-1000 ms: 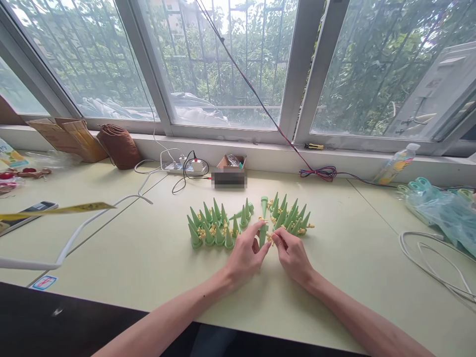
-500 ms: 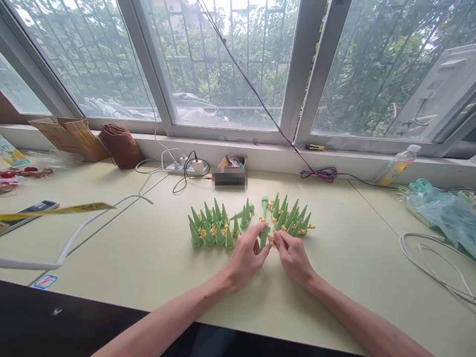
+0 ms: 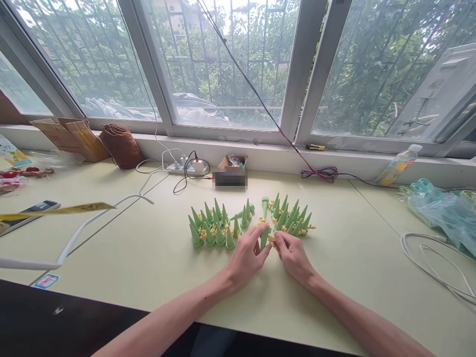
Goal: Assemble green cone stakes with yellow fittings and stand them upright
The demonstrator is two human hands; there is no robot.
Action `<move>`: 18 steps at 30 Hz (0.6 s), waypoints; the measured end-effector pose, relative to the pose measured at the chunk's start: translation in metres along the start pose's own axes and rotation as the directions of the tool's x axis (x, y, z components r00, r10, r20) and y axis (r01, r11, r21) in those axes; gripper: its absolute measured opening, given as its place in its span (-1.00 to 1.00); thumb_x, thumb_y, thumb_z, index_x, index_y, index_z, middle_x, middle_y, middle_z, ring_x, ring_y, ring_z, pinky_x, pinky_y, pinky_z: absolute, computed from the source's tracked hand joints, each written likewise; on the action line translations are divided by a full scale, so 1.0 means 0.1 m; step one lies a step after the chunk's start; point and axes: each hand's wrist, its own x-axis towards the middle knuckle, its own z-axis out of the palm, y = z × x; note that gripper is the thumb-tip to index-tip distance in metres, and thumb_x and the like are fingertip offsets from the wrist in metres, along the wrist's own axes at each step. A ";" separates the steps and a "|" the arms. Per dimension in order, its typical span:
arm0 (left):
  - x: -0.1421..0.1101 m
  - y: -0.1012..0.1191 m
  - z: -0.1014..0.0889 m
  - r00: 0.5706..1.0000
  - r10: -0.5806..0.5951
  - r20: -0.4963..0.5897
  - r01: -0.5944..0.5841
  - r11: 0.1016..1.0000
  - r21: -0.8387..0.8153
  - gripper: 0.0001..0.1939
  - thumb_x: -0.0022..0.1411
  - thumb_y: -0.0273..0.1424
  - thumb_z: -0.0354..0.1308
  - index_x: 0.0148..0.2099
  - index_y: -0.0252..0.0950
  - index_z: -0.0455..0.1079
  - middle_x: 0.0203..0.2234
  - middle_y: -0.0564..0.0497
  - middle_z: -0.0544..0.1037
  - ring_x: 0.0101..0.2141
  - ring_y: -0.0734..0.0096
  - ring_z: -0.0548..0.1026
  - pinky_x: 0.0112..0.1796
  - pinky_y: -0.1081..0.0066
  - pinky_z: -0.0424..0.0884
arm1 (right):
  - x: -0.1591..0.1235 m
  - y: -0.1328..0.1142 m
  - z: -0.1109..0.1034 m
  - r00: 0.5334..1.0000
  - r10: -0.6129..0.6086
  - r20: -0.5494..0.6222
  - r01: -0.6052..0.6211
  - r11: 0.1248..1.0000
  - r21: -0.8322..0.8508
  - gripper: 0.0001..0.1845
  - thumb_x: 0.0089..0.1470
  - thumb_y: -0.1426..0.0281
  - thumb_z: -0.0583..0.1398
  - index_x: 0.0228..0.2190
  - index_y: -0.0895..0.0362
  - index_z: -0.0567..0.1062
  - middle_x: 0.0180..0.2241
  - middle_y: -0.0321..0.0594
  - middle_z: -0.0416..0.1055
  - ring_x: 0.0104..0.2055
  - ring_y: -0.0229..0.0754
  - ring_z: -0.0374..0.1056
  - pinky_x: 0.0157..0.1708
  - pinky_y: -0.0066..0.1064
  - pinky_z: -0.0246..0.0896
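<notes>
My left hand grips a green plastic cone-shaped spike between thumb and fingers, just above the table. Close on its right, my right hand pinches a small yellow plastic valve-like piece against the spike's side; whether it is seated there I cannot tell. Left of my hands stands a group of green spikes with yellow pieces at their sides. A second such group stands behind my right hand. Between them lie a loose green spike and small yellow pieces, partly hidden by my left hand.
A power strip and a small cardboard box are at the table's back. On the left are a white cable, a phone and a brown pouch. A bottle, plastic bag and coiled cable lie right.
The green spike in my left hand has tilted slightly. Both hands stay in nearly the same place, with the yellow piece still at the spike's side.
</notes>
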 end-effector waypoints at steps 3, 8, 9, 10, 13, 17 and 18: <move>0.01 0.01 -0.01 1.000 -0.020 0.008 0.020 1.000 -0.014 -0.61 0.24 -0.41 0.12 0.12 -0.22 0.28 -0.26 0.02 0.48 -0.58 0.61 0.26 -0.47 0.50 0.34 | 0.00 0.02 0.00 1.000 0.009 0.004 -0.009 1.000 0.026 -0.54 0.30 0.13 -0.01 -0.57 0.10 0.14 -0.61 -0.40 0.01 -0.58 -0.32 -0.09 -0.61 -0.46 -0.14; 0.02 0.04 -0.04 0.996 -0.082 0.031 0.085 0.992 -0.088 -0.57 0.25 -0.33 0.13 0.16 -0.22 0.28 -0.36 0.07 0.39 -0.63 0.66 0.22 -0.53 0.52 0.28 | 0.00 0.03 0.02 1.000 0.014 -0.010 -0.013 0.997 0.079 -0.53 0.29 0.10 -0.01 -0.56 0.10 0.14 -0.61 -0.40 -0.01 -0.58 -0.32 -0.10 -0.62 -0.46 -0.16; 0.02 0.05 -0.05 0.994 -0.097 0.040 0.101 0.988 -0.114 -0.56 0.26 -0.30 0.12 0.17 -0.22 0.27 -0.36 0.07 0.38 -0.64 0.68 0.21 -0.55 0.52 0.26 | 0.00 0.04 0.02 1.000 0.016 -0.014 -0.015 0.996 0.088 -0.53 0.29 0.10 -0.01 -0.56 0.10 0.14 -0.61 -0.41 -0.01 -0.58 -0.32 -0.11 -0.62 -0.46 -0.16; 0.02 0.06 -0.05 0.992 -0.113 0.050 0.119 0.983 -0.141 -0.56 0.27 -0.28 0.11 0.18 -0.21 0.26 -0.36 0.08 0.36 -0.65 0.69 0.20 -0.56 0.53 0.23 | 0.00 0.04 0.02 1.000 0.018 -0.017 -0.017 0.995 0.097 -0.53 0.29 0.10 -0.01 -0.56 0.10 0.14 -0.61 -0.41 -0.01 -0.58 -0.33 -0.11 -0.62 -0.46 -0.17; 0.04 0.08 -0.06 0.982 -0.168 0.092 0.185 0.953 -0.241 -0.56 0.31 -0.20 0.07 0.18 -0.22 0.24 -0.46 0.11 0.34 -0.66 0.66 0.19 -0.60 0.54 0.16 | 0.00 0.04 0.03 0.999 0.024 -0.026 -0.021 0.994 0.108 -0.52 0.30 0.09 -0.02 -0.56 0.10 0.14 -0.62 -0.41 0.00 -0.59 -0.33 -0.11 -0.62 -0.46 -0.16; 0.07 0.06 -0.07 0.950 -0.249 0.188 0.306 0.865 -0.397 -0.55 0.32 -0.10 0.03 0.13 -0.26 0.24 -0.57 0.11 0.41 -0.66 0.55 0.29 -0.62 0.54 0.23 | 0.00 0.02 0.03 0.999 0.012 -0.041 -0.008 0.996 0.084 -0.51 0.30 0.09 -0.03 -0.58 0.11 0.16 -0.63 -0.40 0.04 -0.60 -0.34 -0.08 -0.62 -0.46 -0.14; 0.08 0.05 -0.07 0.934 -0.273 0.229 0.348 0.836 -0.424 -0.53 0.31 -0.08 0.04 0.12 -0.27 0.23 -0.60 0.10 0.43 -0.67 0.54 0.30 -0.64 0.53 0.24 | 0.00 0.02 0.03 0.999 0.005 -0.042 -0.001 0.997 0.074 -0.50 0.30 0.10 -0.03 -0.58 0.11 0.16 -0.63 -0.40 0.05 -0.60 -0.34 -0.07 -0.62 -0.46 -0.14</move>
